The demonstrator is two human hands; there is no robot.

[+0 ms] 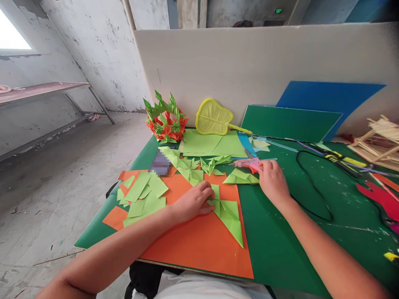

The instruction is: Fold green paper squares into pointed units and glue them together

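My left hand (195, 200) is closed over the edge of a light green folded paper piece (229, 214), with its fingertips partly hidden by the hand. That folded paper lies on a large orange sheet (199, 245), one pointed corner toward me. In my right hand (274, 182) is a pink glue gun (247, 163), its nozzle pointing left. Just below the gun lies a green folded triangle (240, 177). More green folded pieces (187, 168) and a leaf-like green paper shape (215, 164) lie beyond my left hand.
Loose green paper pieces (145, 193) are heaped at the left. A red and green origami ring (166, 124) stands at the back, beside a yellow fan (213, 118) and green sheets (212, 143). A black cord (311, 187) loops across the green table at right, near a stick model (377, 139).
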